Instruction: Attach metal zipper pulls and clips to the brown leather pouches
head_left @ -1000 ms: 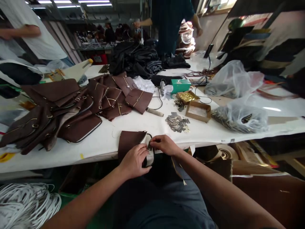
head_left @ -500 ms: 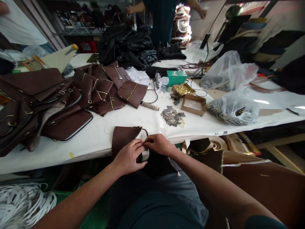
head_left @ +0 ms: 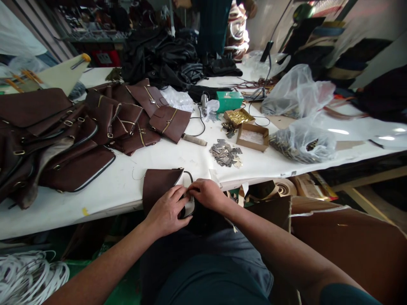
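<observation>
A brown leather bag piece (head_left: 157, 184) hangs over the near edge of the white table (head_left: 133, 186), with a dark strap loop at its right side. My left hand (head_left: 165, 212) is closed on the piece's lower right edge. Just right of it, my right hand (head_left: 206, 194) pinches the strap where a small fitting sits; the fingertips of both hands nearly touch. The fitting itself is mostly hidden by my fingers.
Several finished brown bags (head_left: 63, 135) are piled on the left. A heap of small metal plates (head_left: 225, 153), two open cardboard boxes (head_left: 252, 137), a green box (head_left: 229, 101) and plastic bags (head_left: 300, 142) lie to the right. A person stands at the far end (head_left: 213, 25). White cord (head_left: 28, 275) lies on the floor.
Both hands have stayed on the strap and leather piece, drawing closer together. The view has tilted down and shifted slightly right.
</observation>
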Motion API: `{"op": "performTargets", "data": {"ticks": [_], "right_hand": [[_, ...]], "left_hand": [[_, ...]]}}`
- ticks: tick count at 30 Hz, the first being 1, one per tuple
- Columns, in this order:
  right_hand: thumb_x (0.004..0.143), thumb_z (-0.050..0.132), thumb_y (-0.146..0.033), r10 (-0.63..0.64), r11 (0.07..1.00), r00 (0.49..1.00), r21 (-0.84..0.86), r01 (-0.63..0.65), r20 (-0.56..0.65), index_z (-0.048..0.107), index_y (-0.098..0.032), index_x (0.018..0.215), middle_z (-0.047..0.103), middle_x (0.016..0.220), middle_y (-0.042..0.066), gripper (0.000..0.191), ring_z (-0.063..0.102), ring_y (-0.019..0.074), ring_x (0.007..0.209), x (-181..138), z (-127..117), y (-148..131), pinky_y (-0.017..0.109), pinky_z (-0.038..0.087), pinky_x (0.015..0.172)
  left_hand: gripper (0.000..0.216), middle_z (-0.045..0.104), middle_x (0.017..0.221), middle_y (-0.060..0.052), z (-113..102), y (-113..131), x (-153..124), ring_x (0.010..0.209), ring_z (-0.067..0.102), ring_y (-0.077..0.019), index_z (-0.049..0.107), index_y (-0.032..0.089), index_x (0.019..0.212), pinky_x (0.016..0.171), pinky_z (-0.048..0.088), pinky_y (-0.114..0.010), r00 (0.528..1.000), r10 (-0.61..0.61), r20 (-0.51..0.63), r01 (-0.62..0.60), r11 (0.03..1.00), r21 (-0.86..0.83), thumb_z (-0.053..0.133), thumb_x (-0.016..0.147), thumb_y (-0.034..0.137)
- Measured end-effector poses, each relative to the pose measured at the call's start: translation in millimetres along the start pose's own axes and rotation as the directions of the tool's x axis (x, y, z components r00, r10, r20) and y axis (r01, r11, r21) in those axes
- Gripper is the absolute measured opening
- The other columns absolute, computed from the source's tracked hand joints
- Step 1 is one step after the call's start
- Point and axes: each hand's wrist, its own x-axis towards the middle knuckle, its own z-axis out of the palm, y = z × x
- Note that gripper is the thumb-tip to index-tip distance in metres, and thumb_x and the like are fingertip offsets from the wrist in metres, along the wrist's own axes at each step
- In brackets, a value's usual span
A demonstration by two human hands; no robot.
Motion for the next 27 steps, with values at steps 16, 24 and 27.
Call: {"op": "performTargets", "data": {"ticks": [16,24,27], "right_hand": [[0.096,0.076,-0.045,0.111,0.896,0.975,-0.404,-0.182,-0.192,0.073,-0.019,0.130,0.070,0.132,0.017,0.044,0.062,0.0361,0.124,192.6,-78.3,49.8,0.045,0.049,0.102],[0.103,0.054,-0.059,0.250,0.903,0.955,0.395,-0.171,-0.159,0.065,-0.020,0.111,0.075,0.107,0.010,0.041,0.070,0.0248,0.094,140.4,-60.8,45.1,0.035,0.057,0.083],[0.096,0.048,-0.075,0.308,0.454,0.945,0.890,-0.046,-0.108,0.058,-0.023,0.110,0.070,0.096,0.005,0.055,0.067,0.0201,0.077,89.8,-41.3,23.1,0.034,0.059,0.070]], "left_hand": [[0.053,0.070,0.140,-0.017,2.3,-5.2,5.1,0.137,0.060,-0.0392,0.072,0.018,0.131,0.123,0.044,-0.064,1.000,-0.019,0.001,0.019,1.000,-0.009,0.083,0.082,0.034],[0.050,0.071,0.138,-0.016,-0.4,-13.1,8.1,0.137,0.059,-0.0391,0.073,0.020,0.129,0.123,0.043,-0.063,0.999,-0.033,0.041,0.036,0.997,-0.066,0.081,0.084,0.040],[0.047,0.071,0.136,-0.017,-0.9,-13.5,8.5,0.135,0.059,-0.0392,0.074,0.019,0.126,0.122,0.044,-0.062,0.999,-0.024,0.036,0.027,0.998,-0.065,0.081,0.084,0.040]]}}
